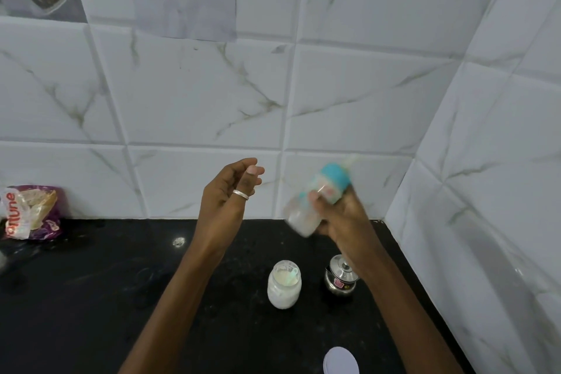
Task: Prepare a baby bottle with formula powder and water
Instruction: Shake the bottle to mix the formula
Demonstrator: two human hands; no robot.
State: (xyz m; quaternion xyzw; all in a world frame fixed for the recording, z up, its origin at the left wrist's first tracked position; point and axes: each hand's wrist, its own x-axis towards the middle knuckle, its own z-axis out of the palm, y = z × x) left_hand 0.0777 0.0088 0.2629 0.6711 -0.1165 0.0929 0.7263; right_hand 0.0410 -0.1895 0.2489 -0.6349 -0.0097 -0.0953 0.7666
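My right hand (pixel 343 215) grips a baby bottle (pixel 318 197) with a teal collar and nipple, held tilted in the air above the black counter (pixel 121 297); the bottle is motion-blurred and holds whitish liquid. My left hand (pixel 227 200), wearing a ring, is raised beside it with fingers loosely curled and nothing in it. Below on the counter stands an open glass jar of white formula powder (pixel 284 285) with a small scoop inside. A small steel lidded pot (pixel 340 278) stands right of the jar, partly behind my right forearm.
A white round lid (pixel 340 362) lies at the counter's front edge. A purple and white food packet (pixel 30 212) leans against the tiled wall at the far left. Marble-tiled walls meet in a corner at the right.
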